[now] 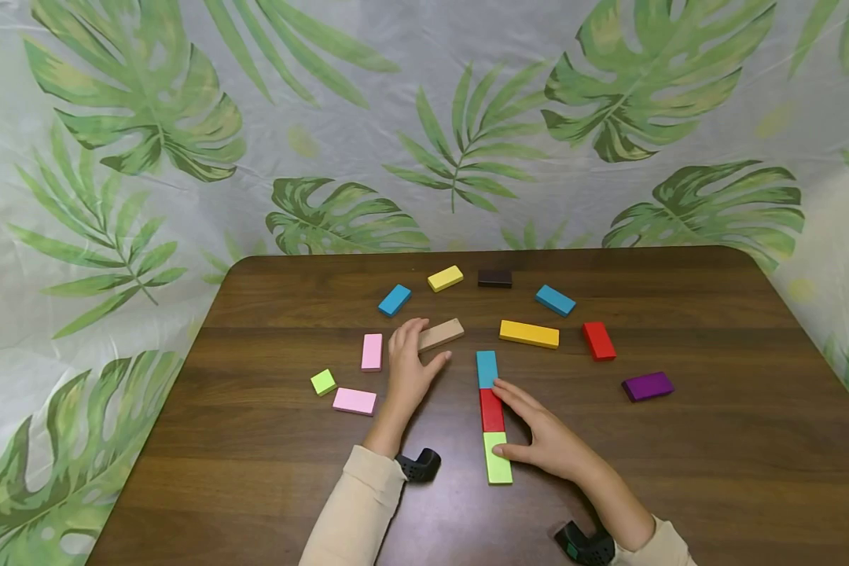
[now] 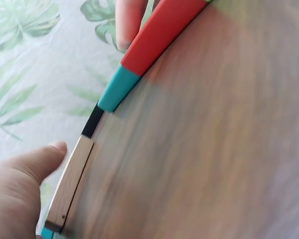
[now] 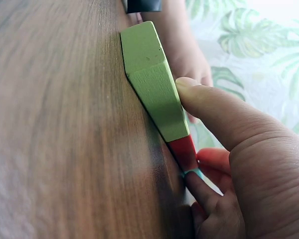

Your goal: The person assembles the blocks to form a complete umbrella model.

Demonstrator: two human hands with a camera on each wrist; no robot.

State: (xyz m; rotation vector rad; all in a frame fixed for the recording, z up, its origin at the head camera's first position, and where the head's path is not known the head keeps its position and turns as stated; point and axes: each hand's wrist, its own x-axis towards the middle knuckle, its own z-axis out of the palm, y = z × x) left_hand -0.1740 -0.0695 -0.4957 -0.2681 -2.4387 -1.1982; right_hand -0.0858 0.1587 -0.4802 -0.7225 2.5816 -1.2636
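A straight row of three blocks, teal, red and light green, lies end to end on the table. My right hand touches the row's right side, with its fingertips near the teal-red joint and its thumb on the green block. Beside a plain wooden block is my left hand, its fingers at the block's left end and partly covering it. In the left wrist view the left thumb stands apart from the wooden block.
Around the row lie loose blocks: yellow, black, blue, another blue, orange-yellow, red and purple. Pink blocks and a small green block sit left on the brown table.
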